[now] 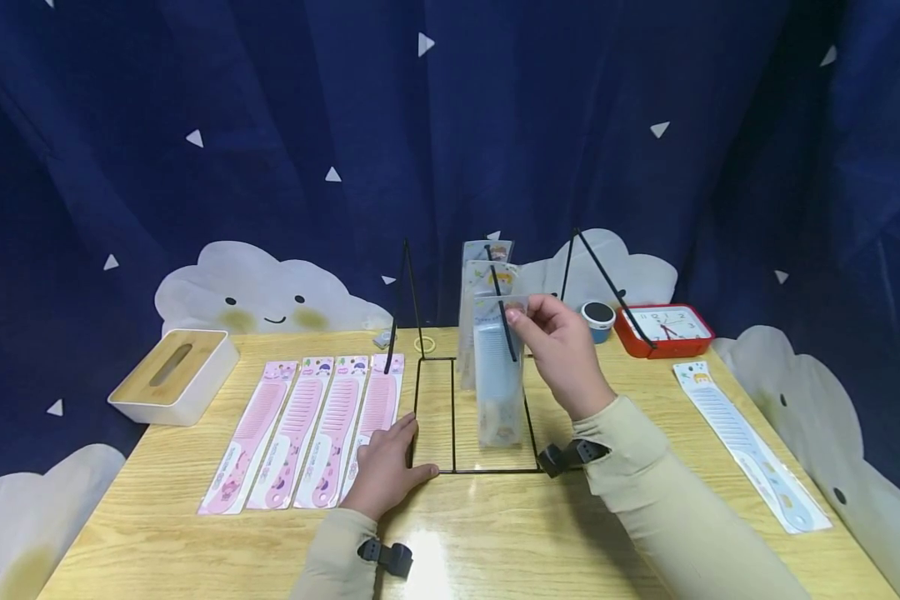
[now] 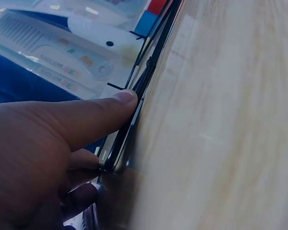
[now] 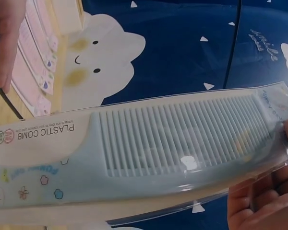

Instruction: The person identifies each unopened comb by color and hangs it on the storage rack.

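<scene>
My right hand pinches the top edge of a packaged blue comb, upright on the prong of a black wire rack. The prong appears to pass through the package's top. In the right wrist view, this comb lies across the picture. Behind it, more packaged blue combs hang from the same prong. My left hand holds the rack's front left corner, thumb along the front bar and fingers at the side bar. In the left wrist view the thumb touches the wire.
Several packaged pink combs lie in a row left of the rack, and a packaged blue comb lies at right. A tissue box, a yellow ring, a round blue speaker-like item and a red clock stand around.
</scene>
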`<action>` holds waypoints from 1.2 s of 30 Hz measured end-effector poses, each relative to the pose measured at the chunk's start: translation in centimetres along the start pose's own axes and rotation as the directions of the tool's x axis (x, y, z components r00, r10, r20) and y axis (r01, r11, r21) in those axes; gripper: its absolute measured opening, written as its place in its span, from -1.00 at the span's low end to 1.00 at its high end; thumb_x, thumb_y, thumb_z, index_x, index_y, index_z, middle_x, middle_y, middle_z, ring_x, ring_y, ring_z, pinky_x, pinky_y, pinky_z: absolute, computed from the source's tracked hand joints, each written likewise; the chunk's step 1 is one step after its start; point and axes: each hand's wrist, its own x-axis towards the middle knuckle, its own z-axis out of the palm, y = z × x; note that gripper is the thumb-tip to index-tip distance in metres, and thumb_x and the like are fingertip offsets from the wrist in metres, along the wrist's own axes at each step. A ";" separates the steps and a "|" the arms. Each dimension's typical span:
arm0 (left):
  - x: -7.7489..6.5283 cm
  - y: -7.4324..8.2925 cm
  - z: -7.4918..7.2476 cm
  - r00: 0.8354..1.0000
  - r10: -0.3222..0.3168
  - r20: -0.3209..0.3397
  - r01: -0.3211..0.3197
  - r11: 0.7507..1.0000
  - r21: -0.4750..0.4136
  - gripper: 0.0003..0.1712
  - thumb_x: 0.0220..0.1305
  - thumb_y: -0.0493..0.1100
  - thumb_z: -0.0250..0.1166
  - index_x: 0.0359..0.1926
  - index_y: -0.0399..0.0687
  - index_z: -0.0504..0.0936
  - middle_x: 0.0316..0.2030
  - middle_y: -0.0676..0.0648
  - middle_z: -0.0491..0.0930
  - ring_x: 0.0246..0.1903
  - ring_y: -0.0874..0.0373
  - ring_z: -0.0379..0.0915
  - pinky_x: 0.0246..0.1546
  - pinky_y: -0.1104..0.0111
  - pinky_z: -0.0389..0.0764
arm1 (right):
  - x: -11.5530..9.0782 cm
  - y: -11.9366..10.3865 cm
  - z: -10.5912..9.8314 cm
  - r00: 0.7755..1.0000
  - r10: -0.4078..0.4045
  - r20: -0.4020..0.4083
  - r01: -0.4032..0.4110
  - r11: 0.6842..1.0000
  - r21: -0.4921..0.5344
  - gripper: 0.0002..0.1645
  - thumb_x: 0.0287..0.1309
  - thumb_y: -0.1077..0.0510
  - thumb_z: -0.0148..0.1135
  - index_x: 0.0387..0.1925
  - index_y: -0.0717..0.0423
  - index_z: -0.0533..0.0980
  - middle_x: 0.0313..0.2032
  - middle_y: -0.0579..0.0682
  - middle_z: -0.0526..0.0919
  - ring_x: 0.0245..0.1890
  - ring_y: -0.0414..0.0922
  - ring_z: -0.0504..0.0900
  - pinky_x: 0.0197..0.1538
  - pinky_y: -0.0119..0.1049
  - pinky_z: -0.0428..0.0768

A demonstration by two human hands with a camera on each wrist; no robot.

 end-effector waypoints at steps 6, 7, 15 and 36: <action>0.0 0.0 0.0 1.000 0.002 0.001 -0.002 1.000 0.004 -0.06 0.03 0.11 0.53 0.34 -0.29 0.45 0.39 -0.13 0.38 0.11 -0.16 0.38 -0.10 0.02 0.31 | 1.1 0.5 0.4 1.000 0.018 -0.014 -0.017 0.999 0.044 -0.84 0.35 0.23 0.25 -0.25 0.29 0.49 -0.30 -0.06 0.61 -0.28 -0.14 0.49 -0.22 -0.33 0.50; 0.0 0.0 0.0 1.000 0.003 0.001 -0.003 1.000 0.003 -0.06 0.04 0.11 0.53 0.34 -0.29 0.45 0.39 -0.13 0.38 0.11 -0.16 0.38 -0.10 0.02 0.31 | 1.2 0.5 0.4 1.000 0.021 -0.014 -0.020 0.999 0.050 -0.84 0.35 0.23 0.25 -0.25 0.29 0.48 -0.31 -0.06 0.60 -0.28 -0.14 0.48 -0.21 -0.33 0.50; 0.0 0.1 -0.1 1.000 0.001 0.005 -0.001 1.000 0.003 -0.06 0.04 0.11 0.53 0.35 -0.30 0.44 0.40 -0.14 0.37 0.10 -0.14 0.38 -0.11 0.02 0.31 | 1.5 0.8 0.1 1.000 0.026 -0.004 -0.025 0.997 0.068 -0.85 0.34 0.23 0.26 -0.28 0.24 0.47 -0.28 -0.07 0.63 -0.25 -0.17 0.51 -0.17 -0.38 0.51; -0.1 0.2 -0.2 1.000 -0.002 0.014 0.002 1.000 -0.006 -0.05 0.05 0.11 0.53 0.36 -0.29 0.42 0.41 -0.15 0.35 0.13 -0.16 0.37 -0.07 0.01 0.31 | 1.7 7.5 -8.9 0.997 0.070 -0.022 -0.074 0.952 -0.298 -0.52 0.32 -0.05 0.30 0.07 0.23 0.53 -0.02 0.06 0.61 -0.08 -0.28 0.55 -0.01 -0.48 0.47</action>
